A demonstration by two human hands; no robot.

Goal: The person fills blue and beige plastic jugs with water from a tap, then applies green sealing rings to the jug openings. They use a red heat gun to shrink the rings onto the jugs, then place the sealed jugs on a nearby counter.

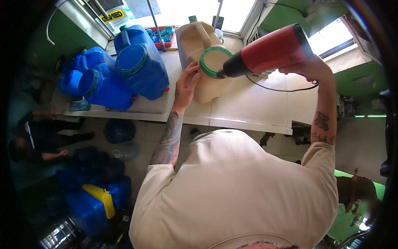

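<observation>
A red and black heat gun point(270, 51) is in my right hand point(306, 68), which grips it by the handle. The nozzle points down at the green rim of the round cap point(216, 61) on a beige plastic water jug point(199, 34). My left hand point(187, 85) rests at the near left side of that cap, fingers apart, with its fingertips by the rim. Whether it presses on the jug cannot be told. To the left, a blue plastic water jug point(152, 74) and another blue jug point(108, 90) stand on the counter, each with a round blue cap.
A red basket point(172, 40) of blue caps sits by the window. The heat gun's black cord point(279, 90) crosses the tiled counter point(248, 115). Blue containers point(84, 205) stand on the floor at lower left. One person point(40, 133) is at far left, another point(357, 193) at lower right.
</observation>
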